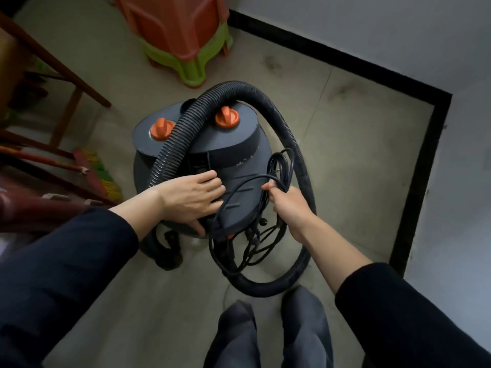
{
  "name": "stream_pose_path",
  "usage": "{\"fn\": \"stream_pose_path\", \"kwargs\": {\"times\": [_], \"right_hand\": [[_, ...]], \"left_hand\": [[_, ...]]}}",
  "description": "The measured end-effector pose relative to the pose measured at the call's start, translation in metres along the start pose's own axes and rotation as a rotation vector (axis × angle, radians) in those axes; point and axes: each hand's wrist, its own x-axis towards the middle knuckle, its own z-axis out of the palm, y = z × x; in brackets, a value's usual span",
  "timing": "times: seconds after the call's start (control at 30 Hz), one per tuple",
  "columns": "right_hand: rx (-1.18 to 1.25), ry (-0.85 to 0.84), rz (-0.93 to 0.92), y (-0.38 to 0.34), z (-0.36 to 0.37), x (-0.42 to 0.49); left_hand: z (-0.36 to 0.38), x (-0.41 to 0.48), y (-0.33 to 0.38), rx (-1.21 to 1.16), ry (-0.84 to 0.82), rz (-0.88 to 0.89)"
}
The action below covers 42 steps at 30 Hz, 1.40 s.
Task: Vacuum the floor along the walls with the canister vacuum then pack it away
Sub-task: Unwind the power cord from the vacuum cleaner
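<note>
Vacuum canister [225, 144]: near face and base mostly covered by left hand [191, 195] and cord [281, 166] loops. White print [245, 162] on its right flank is too small to read. Hose [281, 118] drops behind the left wrist at canister's near-left, and its ends can't be traced. Plug is lost in the tangle just below the canister. Right hand [287, 205], canister's right: fingertips hidden round the cord. Stacked stools [180, 30] beyond the canister are cut by the top edge. Broom [103, 176] left of it is blurred.

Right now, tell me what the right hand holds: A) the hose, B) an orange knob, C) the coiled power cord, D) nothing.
C: the right hand is curled round the power cord, while the left hand lies flat on the vacuum.
</note>
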Motion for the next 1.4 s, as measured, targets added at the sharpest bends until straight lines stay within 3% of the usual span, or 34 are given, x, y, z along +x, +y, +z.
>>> {"fn": "stream_pose_path", "kwargs": {"times": [0.3, 0.5, 0.7, 1.03, 1.4], "right_hand": [[-0.198, -0.092, -0.178, -0.061, -0.029, 0.053], [-0.332, -0.105, -0.311, -0.097, -0.045, 0.062], [-0.399, -0.124, -0.319, -0.112, -0.06, 0.048], [-0.427, -0.105, -0.353, -0.118, -0.064, 0.041], [-0.241, -0.026, -0.521, -0.14, -0.112, 0.018]], "left_hand": [[-0.004, 0.037, -0.011, 0.016, 0.041, -0.325], [-0.008, 0.056, 0.005, -0.115, 0.032, -0.632], [-0.012, 0.054, 0.03, -0.244, -0.007, -0.879], [-0.02, 0.059, 0.043, -0.282, -0.056, -0.88], [-0.024, 0.074, 0.021, -0.205, -0.121, -0.956]]}}
